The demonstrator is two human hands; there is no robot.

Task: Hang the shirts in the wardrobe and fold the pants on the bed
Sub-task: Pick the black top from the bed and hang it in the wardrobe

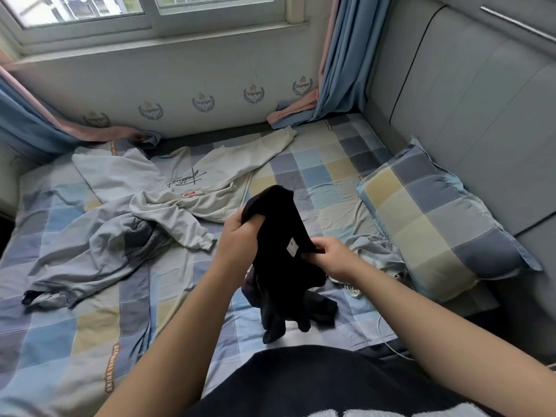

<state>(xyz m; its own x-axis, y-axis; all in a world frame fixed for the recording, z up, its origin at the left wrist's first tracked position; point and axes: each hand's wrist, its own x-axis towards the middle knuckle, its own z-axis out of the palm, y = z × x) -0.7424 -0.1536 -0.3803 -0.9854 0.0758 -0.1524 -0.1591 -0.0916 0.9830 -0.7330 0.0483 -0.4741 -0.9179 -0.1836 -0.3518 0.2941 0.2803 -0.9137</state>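
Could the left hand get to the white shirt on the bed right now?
Probably, once freed: the left hand grips the black garment, but nothing lies between it and the white shirt.

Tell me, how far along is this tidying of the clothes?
Nothing looks finished: no folded item shows on the bed. In hand: the left hand and right hand both grip a black garment, bunched and held above the sheet. Left to do: the white sweatshirt and the grey garment lie loose and crumpled. The wardrobe is out of view.

A shirt (pixel 186 176) lies left on the bed (pixel 316 167) — a pillow (pixel 436 218) right, beside the headboard (pixel 466 100).
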